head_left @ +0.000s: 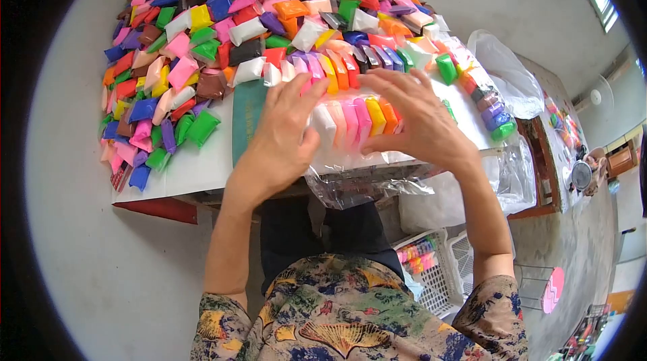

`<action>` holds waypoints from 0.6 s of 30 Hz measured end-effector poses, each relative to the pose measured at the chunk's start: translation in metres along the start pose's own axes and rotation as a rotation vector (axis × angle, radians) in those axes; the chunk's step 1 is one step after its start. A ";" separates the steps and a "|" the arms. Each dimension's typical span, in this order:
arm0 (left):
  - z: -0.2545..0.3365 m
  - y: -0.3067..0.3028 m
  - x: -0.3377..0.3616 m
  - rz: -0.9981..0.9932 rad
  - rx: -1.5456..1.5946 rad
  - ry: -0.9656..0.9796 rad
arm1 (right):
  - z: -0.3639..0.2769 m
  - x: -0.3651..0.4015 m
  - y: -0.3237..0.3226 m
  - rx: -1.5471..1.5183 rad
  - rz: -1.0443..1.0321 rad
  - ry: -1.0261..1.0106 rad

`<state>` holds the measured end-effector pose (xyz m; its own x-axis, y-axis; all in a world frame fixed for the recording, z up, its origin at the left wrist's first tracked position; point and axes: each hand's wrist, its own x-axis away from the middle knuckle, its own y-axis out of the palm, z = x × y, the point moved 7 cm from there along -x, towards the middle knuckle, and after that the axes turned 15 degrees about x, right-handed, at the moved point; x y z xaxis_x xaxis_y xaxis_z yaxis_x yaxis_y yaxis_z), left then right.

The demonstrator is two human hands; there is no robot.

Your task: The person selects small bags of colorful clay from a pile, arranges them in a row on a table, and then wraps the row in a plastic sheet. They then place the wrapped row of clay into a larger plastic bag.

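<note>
A row of small coloured packets (pixel 357 118) (white, pink, yellow, orange) lies side by side on a clear plastic sheet (pixel 364 182) at the near edge of the white table (pixel 195 166). My left hand (pixel 286 132) presses flat against the row's left end, fingers spread. At the row's right end, my right hand (pixel 414 115) cups over the packets with curved fingers. Both hands squeeze the row between them. A second row of packets (pixel 330 68) lies just beyond my fingertips.
A large heap of coloured packets (pixel 229 17) covers the far and left parts of the table. A green card (pixel 248 115) lies left of my left hand. Clear bags (pixel 502 71) sit at the right. White baskets (pixel 438 270) stand on the floor below.
</note>
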<state>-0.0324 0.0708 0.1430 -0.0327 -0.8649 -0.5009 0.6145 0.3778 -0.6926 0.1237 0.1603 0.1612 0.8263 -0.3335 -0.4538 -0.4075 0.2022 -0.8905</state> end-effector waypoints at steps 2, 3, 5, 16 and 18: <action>-0.007 -0.001 -0.009 -0.018 0.221 -0.018 | -0.001 0.017 -0.026 0.051 0.066 -0.002; -0.008 0.000 -0.013 -0.024 0.330 -0.026 | -0.001 0.030 -0.033 0.031 0.067 -0.015; 0.005 0.005 -0.014 -0.132 0.333 0.052 | -0.008 0.054 -0.034 0.001 -0.033 -0.069; 0.019 0.010 0.026 -0.502 0.174 0.145 | 0.030 0.127 -0.031 0.504 -0.091 -0.077; 0.019 0.009 0.033 -0.509 0.148 0.140 | 0.042 0.128 -0.027 0.455 -0.059 -0.107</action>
<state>-0.0132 0.0392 0.1301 -0.4531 -0.8704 -0.1926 0.5980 -0.1365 -0.7898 0.2567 0.1506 0.1280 0.8881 -0.2643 -0.3760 -0.1668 0.5769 -0.7996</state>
